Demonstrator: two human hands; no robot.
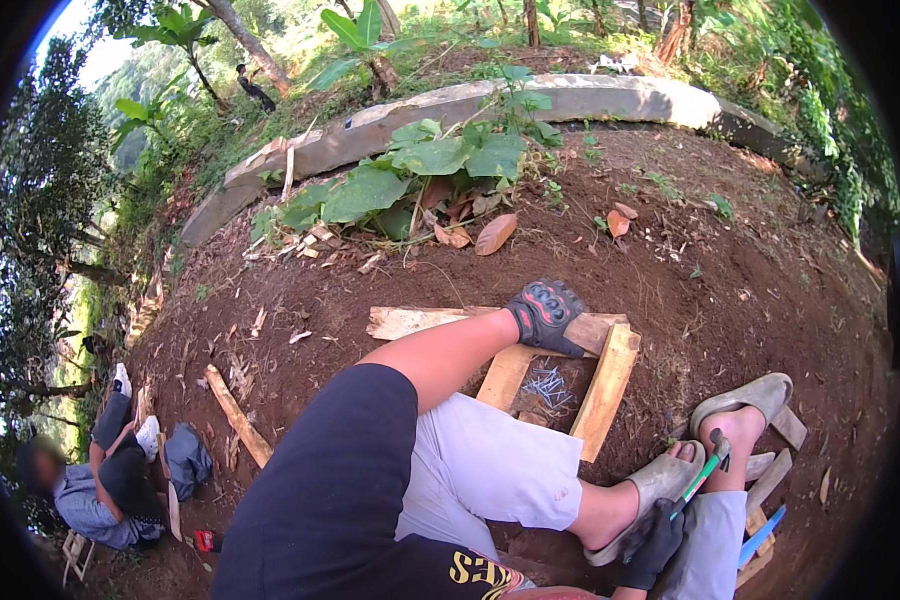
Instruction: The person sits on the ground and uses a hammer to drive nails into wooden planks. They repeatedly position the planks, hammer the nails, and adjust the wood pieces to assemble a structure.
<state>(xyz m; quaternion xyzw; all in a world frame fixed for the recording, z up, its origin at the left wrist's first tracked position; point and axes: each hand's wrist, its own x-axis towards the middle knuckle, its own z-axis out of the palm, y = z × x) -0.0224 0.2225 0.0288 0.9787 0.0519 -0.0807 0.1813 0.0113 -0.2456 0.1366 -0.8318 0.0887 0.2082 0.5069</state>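
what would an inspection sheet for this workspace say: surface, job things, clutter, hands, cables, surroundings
surface: brown soil, uneven, with dry leaves and wood chips
job's things: wooden planks set at angles; loose nails between them; green-handled hammer
clutter: wood offcuts near the sandals; blue object, kind unclear
hands: both gloved; left hand on a plank, right hand around the hammer's handle
cables: nothing seen
surroundings: low curved wall, leafy plants; one person at left, another beyond the wall
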